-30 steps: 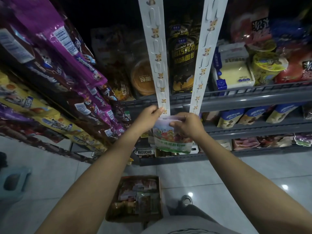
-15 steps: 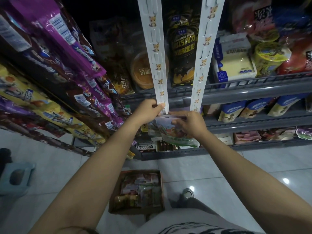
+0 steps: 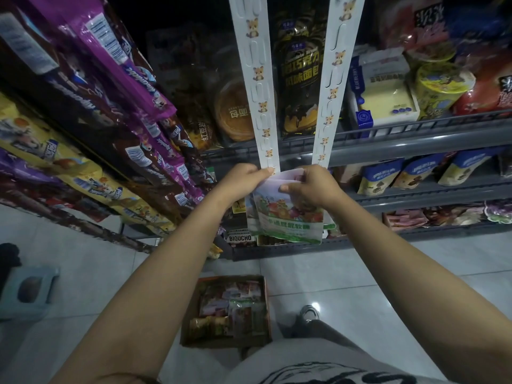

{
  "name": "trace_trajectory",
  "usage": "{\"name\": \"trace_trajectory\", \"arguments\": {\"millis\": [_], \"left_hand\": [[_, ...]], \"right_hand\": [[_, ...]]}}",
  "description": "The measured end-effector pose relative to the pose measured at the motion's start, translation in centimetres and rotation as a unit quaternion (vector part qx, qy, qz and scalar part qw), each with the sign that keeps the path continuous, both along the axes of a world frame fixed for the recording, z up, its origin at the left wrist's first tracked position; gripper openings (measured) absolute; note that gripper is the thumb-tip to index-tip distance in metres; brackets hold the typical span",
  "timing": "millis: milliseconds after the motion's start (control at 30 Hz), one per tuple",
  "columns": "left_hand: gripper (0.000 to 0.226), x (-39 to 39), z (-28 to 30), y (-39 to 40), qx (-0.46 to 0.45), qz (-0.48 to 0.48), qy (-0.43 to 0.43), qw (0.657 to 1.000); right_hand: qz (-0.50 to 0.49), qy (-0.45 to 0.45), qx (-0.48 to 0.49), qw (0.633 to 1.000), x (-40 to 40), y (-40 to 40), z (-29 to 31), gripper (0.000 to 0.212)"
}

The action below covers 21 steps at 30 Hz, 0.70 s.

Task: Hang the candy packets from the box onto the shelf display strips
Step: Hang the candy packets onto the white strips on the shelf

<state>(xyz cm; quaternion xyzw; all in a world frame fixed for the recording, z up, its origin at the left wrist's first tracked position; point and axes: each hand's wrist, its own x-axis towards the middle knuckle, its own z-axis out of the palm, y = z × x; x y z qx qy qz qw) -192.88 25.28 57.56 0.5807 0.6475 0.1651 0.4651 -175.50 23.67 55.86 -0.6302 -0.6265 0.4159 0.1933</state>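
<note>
left hand (image 3: 243, 180) pinches the bottom end of the left strip (image 3: 259, 87). right hand (image 3: 310, 187) pinches the top of a candy packet (image 3: 288, 217), held just under that strip. the box (image 3: 225, 311) sits on the floor below.

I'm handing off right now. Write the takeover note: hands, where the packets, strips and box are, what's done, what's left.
Left hand: pinches the bottom end of the left display strip.
Right hand: grips the top of a candy packet held at that strip's end.
Right display strip: shows no packets on its visible length.
Box: on the floor below, more packets inside.
Done: one packet brought up to the strip; whether it is hooked cannot be told.
Left: seat this one, then hang the rest.
</note>
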Motion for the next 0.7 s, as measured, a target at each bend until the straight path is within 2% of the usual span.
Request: {"name": "trace_trajectory", "arguments": {"millis": [200, 367, 500, 700], "left_hand": [[0.037, -0.3, 0.2, -0.3, 0.001, -0.011, 0.011, 1.000], [0.039, -0.7, -0.1, -0.7, 0.010, -0.024, 0.013, 1.000], [0.044, -1.1, -0.3, -0.7, 0.017, -0.030, 0.021, 0.999], [0.050, -1.3, -0.2, -0.4, 0.026, -0.044, 0.031, 0.998]], "right_hand": [[0.014, -0.013, -0.025, 0.999, -0.6, 0.3, 1.0, 0.017], [0.005, 0.005, -0.027, 1.000, -0.7, -0.1, 0.4, 0.021], [-0.006, 0.030, 0.010, 0.999, -0.6, -0.6, 0.6, 0.028], [-0.005, -0.007, 0.073, 0.997, -0.8, -1.1, 0.7, 0.033]]}}
